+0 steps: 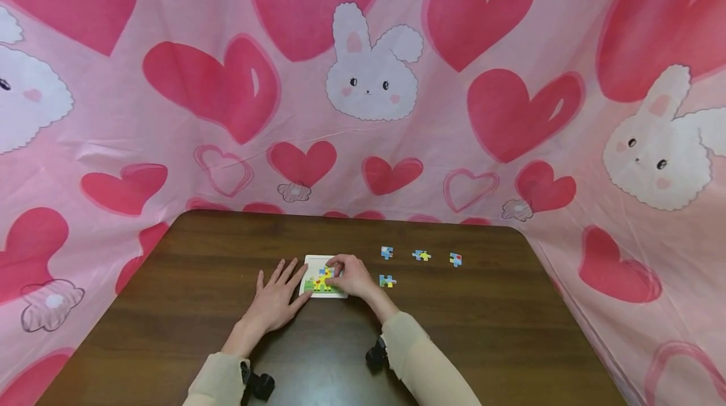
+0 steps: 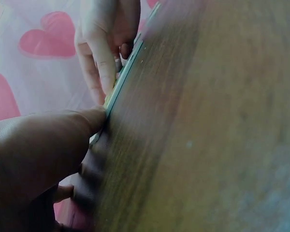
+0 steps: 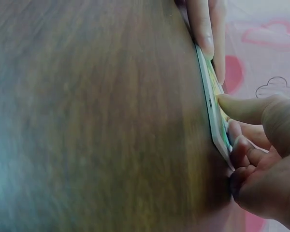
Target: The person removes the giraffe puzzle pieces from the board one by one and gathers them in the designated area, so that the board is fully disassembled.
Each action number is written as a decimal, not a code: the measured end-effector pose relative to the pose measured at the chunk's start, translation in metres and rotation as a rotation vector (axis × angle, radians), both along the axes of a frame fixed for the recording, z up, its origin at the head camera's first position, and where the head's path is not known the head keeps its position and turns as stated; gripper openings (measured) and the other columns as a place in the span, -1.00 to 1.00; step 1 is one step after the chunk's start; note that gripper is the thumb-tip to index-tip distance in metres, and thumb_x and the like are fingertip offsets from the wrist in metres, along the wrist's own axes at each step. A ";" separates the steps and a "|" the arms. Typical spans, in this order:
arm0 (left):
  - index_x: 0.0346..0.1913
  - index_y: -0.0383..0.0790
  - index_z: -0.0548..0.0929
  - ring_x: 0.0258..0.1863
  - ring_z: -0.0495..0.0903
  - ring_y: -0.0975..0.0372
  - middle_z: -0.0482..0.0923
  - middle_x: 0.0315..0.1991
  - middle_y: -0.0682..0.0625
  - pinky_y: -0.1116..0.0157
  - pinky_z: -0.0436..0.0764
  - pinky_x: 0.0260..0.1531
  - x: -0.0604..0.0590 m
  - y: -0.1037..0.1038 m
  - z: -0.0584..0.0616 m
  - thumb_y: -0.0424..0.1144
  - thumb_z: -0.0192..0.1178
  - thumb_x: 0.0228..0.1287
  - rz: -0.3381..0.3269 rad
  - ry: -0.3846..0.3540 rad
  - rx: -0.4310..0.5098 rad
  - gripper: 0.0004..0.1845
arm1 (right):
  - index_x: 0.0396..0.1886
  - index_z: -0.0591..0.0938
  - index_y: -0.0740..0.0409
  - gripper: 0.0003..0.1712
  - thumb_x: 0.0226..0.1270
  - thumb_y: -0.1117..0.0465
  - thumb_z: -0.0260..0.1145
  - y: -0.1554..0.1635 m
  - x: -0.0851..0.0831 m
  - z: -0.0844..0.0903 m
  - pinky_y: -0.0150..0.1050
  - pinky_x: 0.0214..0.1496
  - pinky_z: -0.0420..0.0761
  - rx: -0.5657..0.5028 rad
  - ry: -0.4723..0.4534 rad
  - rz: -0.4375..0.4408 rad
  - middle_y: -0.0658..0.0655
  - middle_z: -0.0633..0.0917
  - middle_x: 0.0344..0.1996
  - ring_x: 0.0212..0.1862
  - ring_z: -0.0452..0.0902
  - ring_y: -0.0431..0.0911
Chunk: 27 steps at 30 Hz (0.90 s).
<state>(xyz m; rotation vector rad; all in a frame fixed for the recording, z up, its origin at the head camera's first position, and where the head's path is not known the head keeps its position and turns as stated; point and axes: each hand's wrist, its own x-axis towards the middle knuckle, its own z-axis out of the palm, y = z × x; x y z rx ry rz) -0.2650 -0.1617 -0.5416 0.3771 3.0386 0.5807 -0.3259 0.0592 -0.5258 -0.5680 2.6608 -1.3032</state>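
A shallow white puzzle tray (image 1: 311, 260) lies on the table, partly filled with a green, yellow and blue jigsaw picture (image 1: 319, 282). My left hand (image 1: 275, 300) rests at the tray's left side with its fingers spread, and its thumb touches the near left edge. Over the right half of the tray, my right hand (image 1: 353, 276) pinches a puzzle piece (image 1: 331, 272) between thumb and curled index finger, against the picture. That piece is mostly hidden by the fingers. In the right wrist view, the right thumb (image 3: 241, 107) reaches onto the picture, low over the tray.
Loose jigsaw pieces lie right of the tray: a blue-and-white one (image 1: 387, 253), a yellow-and-blue one (image 1: 421, 255), a blue one with red (image 1: 455, 259) and a green-blue one (image 1: 387, 281). The brown wooden table (image 1: 488, 330) ends at a pink heart-and-bunny curtain (image 1: 306, 97).
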 end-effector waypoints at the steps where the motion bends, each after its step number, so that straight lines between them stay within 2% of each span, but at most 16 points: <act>1: 0.72 -0.07 0.35 0.76 0.12 -0.29 0.22 0.75 -0.26 -0.64 -0.04 0.55 0.000 0.000 0.000 0.19 0.22 0.62 0.001 0.000 -0.001 -0.22 | 0.05 0.79 0.33 -0.65 0.30 0.35 0.63 -0.001 0.000 -0.001 -0.43 -0.34 0.35 -0.011 -0.004 -0.009 0.06 0.63 -0.47 -0.47 0.38 -0.26; 9: 0.72 -0.06 0.35 0.77 0.11 -0.29 0.21 0.75 -0.26 -0.64 -0.06 0.55 0.001 -0.001 0.000 0.19 0.22 0.61 0.005 -0.003 -0.007 -0.21 | 0.02 0.74 0.30 -0.61 0.22 0.37 0.65 -0.002 0.000 -0.010 -0.38 -0.22 0.39 -0.077 0.029 -0.049 0.20 0.65 -0.43 -0.43 0.35 -0.28; 13: 0.72 -0.06 0.34 0.77 0.10 -0.29 0.21 0.75 -0.26 -0.64 -0.07 0.56 0.001 -0.001 0.000 0.19 0.22 0.61 0.004 -0.005 -0.006 -0.21 | 0.03 0.74 0.17 -0.58 0.19 0.32 0.68 -0.003 -0.010 -0.034 -0.37 -0.18 0.41 -0.070 0.093 -0.072 -0.07 0.55 -0.49 -0.43 0.34 -0.35; 16: 0.72 -0.06 0.34 0.77 0.10 -0.29 0.21 0.75 -0.26 -0.64 -0.06 0.55 0.000 -0.001 0.000 0.19 0.21 0.62 0.003 -0.005 -0.009 -0.22 | 0.03 0.73 0.10 -0.56 0.17 0.29 0.69 -0.003 -0.012 -0.043 -0.39 -0.16 0.40 -0.078 0.121 -0.082 -0.22 0.47 -0.48 -0.42 0.32 -0.39; 19: 0.72 -0.06 0.34 0.76 0.11 -0.29 0.21 0.75 -0.26 -0.64 -0.05 0.55 0.001 0.000 0.001 0.18 0.21 0.63 0.000 -0.002 -0.007 -0.22 | 0.04 0.72 0.16 -0.55 0.17 0.33 0.67 -0.001 -0.003 -0.030 -0.37 -0.20 0.40 -0.107 0.123 -0.060 -0.08 0.52 -0.45 -0.40 0.35 -0.31; 22: 0.72 -0.07 0.34 0.77 0.10 -0.29 0.20 0.76 -0.26 -0.64 -0.07 0.56 0.000 0.000 0.001 0.17 0.21 0.63 -0.001 -0.001 -0.003 -0.23 | 0.07 0.71 0.19 -0.55 0.21 0.33 0.65 0.000 0.004 -0.020 -0.38 -0.20 0.36 -0.118 0.096 -0.048 0.11 0.61 -0.33 -0.34 0.37 -0.25; 27: 0.71 -0.10 0.35 0.77 0.09 -0.31 0.20 0.75 -0.29 -0.63 -0.10 0.57 -0.002 0.000 -0.001 0.17 0.23 0.61 -0.002 0.008 0.013 -0.21 | 0.11 0.72 0.17 -0.53 0.22 0.32 0.66 0.000 0.008 -0.018 -0.40 -0.22 0.33 -0.121 0.071 -0.064 0.26 0.73 -0.13 -0.29 0.37 -0.25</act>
